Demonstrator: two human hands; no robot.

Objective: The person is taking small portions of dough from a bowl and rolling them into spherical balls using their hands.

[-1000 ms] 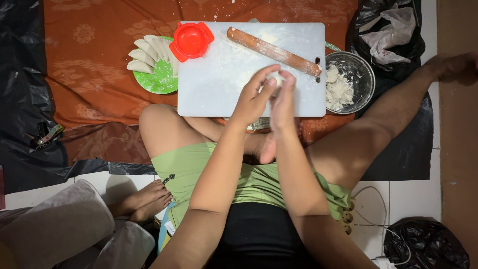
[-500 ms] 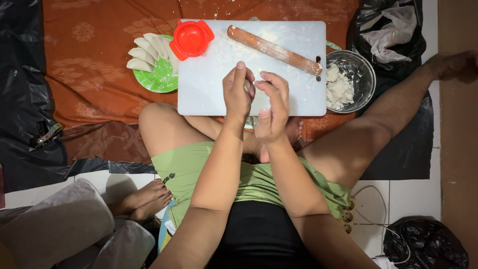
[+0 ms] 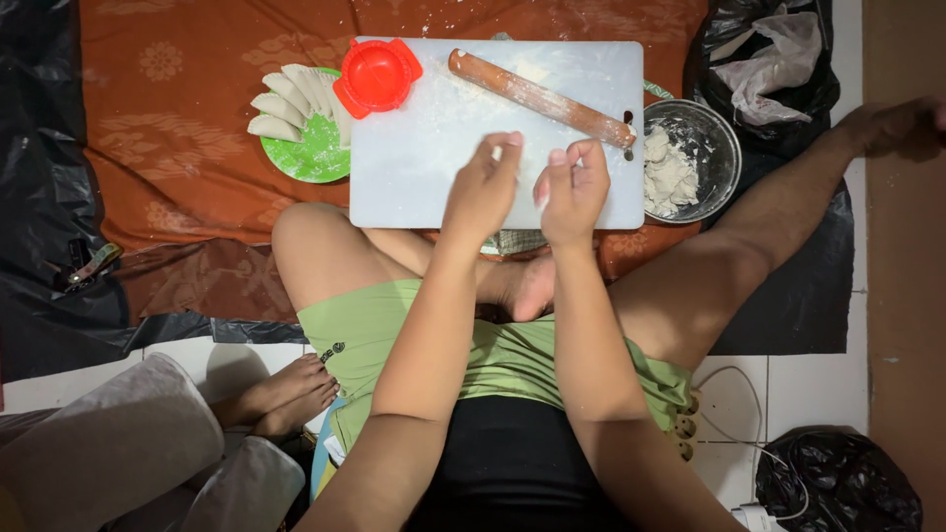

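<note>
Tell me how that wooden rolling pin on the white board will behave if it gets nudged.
The rolling pin is a smooth round cylinder lying loose and diagonal on the flat cutting board, so it would probably roll sideways. It looks like solid wood, likely stiff and fairly heavy. Flour dusts the board, so it may also slide.

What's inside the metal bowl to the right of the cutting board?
The metal bowl holds a lump of pale dough against its left side. The rolling pin end overlaps the rim, hiding a little there.
</note>
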